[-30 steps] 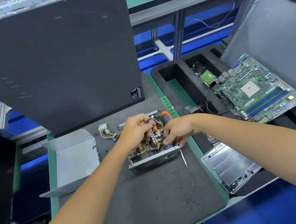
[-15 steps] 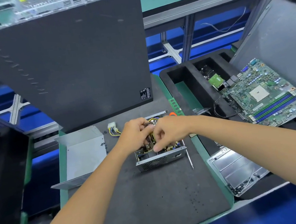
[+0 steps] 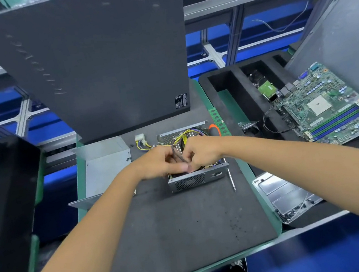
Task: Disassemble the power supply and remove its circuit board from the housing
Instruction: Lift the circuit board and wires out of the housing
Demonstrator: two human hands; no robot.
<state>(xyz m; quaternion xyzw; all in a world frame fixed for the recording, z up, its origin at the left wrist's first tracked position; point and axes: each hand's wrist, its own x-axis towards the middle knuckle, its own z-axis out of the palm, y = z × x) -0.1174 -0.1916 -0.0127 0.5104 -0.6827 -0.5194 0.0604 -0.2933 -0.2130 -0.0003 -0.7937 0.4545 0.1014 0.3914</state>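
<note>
Head view. Both hands had closed together over the open power supply point(image 3: 196, 168), which sat on the dark mat of the table point(image 3: 187, 223). A second before, the right hand point(image 3: 202, 152) worked lower, at the housing's near right corner; it had since risen to meet the left hand point(image 3: 159, 162), and both now pinched a dark cable point(image 3: 178, 154) looped above the circuit board (mostly hidden beneath the fingers). Judged: wiring was being freed before lifting the board. The screwdriver point(image 3: 231, 178) lay just beside the housing; the removed cover point(image 3: 106, 167) lay to the left.
</note>
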